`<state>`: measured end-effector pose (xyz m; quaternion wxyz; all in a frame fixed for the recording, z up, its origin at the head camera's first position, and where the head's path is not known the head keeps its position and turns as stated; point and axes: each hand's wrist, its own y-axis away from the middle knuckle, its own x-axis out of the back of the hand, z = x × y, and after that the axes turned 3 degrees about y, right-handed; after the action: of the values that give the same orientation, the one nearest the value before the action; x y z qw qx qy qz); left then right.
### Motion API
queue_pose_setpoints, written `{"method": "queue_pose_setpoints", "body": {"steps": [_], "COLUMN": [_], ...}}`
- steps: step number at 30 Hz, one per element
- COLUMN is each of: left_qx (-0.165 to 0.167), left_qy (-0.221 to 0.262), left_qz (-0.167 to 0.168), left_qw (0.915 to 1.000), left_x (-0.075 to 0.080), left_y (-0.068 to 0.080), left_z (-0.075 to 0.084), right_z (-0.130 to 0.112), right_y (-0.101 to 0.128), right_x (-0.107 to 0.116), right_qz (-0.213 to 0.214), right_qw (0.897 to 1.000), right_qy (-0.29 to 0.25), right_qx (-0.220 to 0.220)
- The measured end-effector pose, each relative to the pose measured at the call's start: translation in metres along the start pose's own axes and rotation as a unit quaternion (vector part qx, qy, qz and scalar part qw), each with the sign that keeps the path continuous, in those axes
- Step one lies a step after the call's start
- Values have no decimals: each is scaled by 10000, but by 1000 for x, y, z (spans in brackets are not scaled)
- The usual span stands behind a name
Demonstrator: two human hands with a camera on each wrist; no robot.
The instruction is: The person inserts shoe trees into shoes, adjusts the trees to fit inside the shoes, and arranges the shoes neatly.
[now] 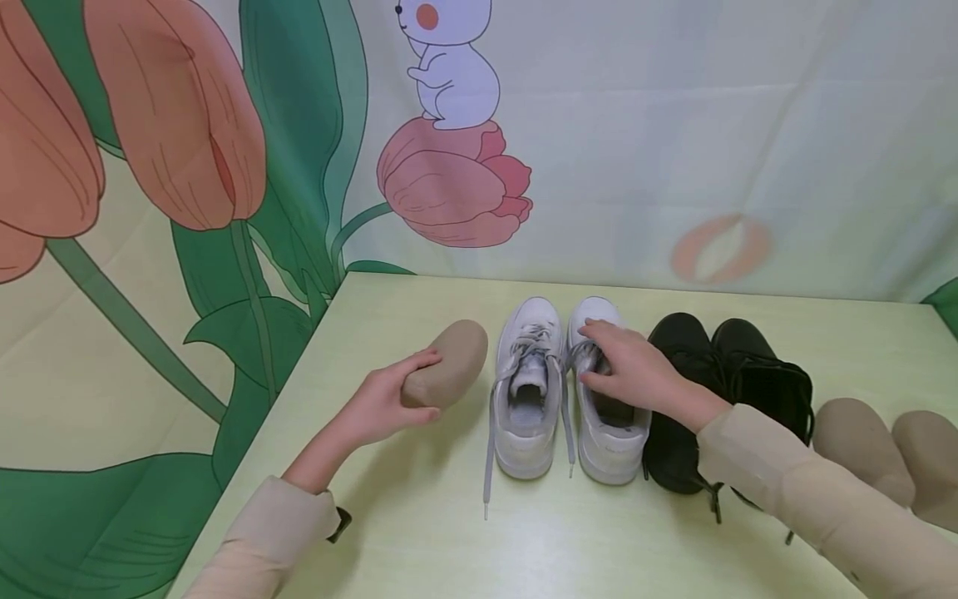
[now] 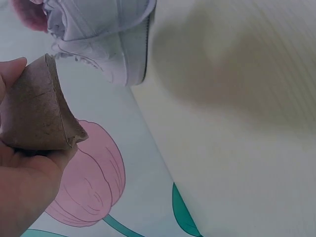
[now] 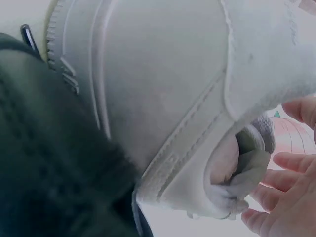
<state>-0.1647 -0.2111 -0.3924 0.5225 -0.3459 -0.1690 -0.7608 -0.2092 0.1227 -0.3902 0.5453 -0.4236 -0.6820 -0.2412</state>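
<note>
Two white sneakers stand side by side mid-table, the left one (image 1: 527, 391) and the right one (image 1: 608, 416). My left hand (image 1: 382, 403) grips a tan, rounded shoe insert (image 1: 449, 370) just left of the left sneaker. The left wrist view shows this insert (image 2: 37, 108) held in my palm (image 2: 19, 187), with a white sneaker (image 2: 103, 34) beyond it. My right hand (image 1: 629, 370) lies over the right sneaker's tongue and laces, thumb at the opening, holding it. In the right wrist view my fingers (image 3: 291, 182) curl by the sneaker's (image 3: 158, 89) tongue.
A pair of black shoes (image 1: 711, 391) stands right of the white pair, touching it. Two more tan inserts (image 1: 861, 441) lie at the far right. The pale green table (image 1: 419, 532) ends at a left edge near my left forearm. A tulip-print backdrop (image 1: 449, 183) hangs behind.
</note>
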Motion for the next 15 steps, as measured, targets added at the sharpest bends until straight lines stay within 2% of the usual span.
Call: {"method": "queue_pose_setpoints", "body": {"steps": [8,15], "left_qx": [-81,-12], "left_qy": [33,115], "left_qz": [-178,-340], "left_qw": [9998,9994], "left_x": [-1,-1], "left_y": [-2,-2], "left_z": [13,21], "right_z": [-8,-13], "right_y": [-6,-9], "right_x": [-6,-8], "right_qz": [-165,-249], "right_qw": [9996,9991], "right_qy": [184,226], "right_qx": [155,246]}}
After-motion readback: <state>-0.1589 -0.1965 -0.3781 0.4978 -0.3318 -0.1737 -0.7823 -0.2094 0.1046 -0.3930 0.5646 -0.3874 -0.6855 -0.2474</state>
